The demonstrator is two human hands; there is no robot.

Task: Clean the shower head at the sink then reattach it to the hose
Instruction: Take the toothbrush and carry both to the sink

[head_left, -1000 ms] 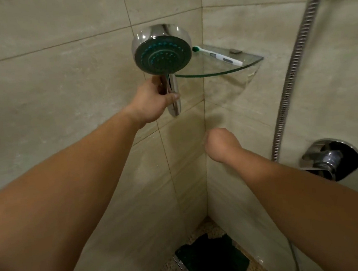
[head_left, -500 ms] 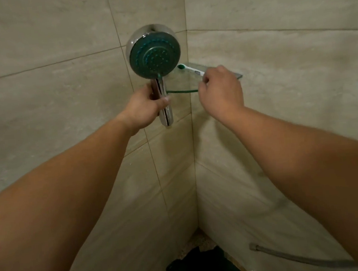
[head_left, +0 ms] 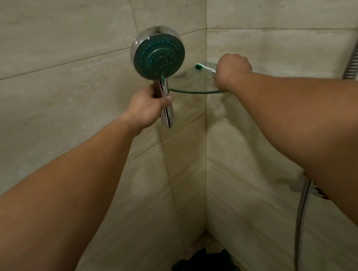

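A: Nearest first: dark drain cover [head_left: 208, 268] low in the corner of the floor, hose [head_left: 299, 217] hanging loose down the right wall, detached from anything in view.

B: Noted. Next out, left hand [head_left: 149, 108] wrapped round the chrome handle of the shower head [head_left: 159, 56], thumb across the front. Held upright, spray face turned toward the camera, free of the hose. Worth keeping that grip firm and low on the handle; wet chrome likely slippery.

A: Agreed. Farther on, right hand [head_left: 232, 71] curled over the white handle of the toothbrush [head_left: 205, 66] on the glass corner shelf [head_left: 193, 92]. Fingers closed, seemingly pinching the handle, though knuckles hide the actual contact. Green bristle end poking out to the left, toward the shower head.

B: So, judged from that: picking up the brush for scrubbing the nozzles. Best lifted straight up off the glass, not dragged. Smooth shelf, thin handle, easy to flick over the edge.

A: Also best to keep the shower head clear of the shelf rim; handle just beside its left edge now. A knock there could chip glass.

B: Then, brush in hand, off to the sink with both. No sink in view here. Reattaching not yet begun.
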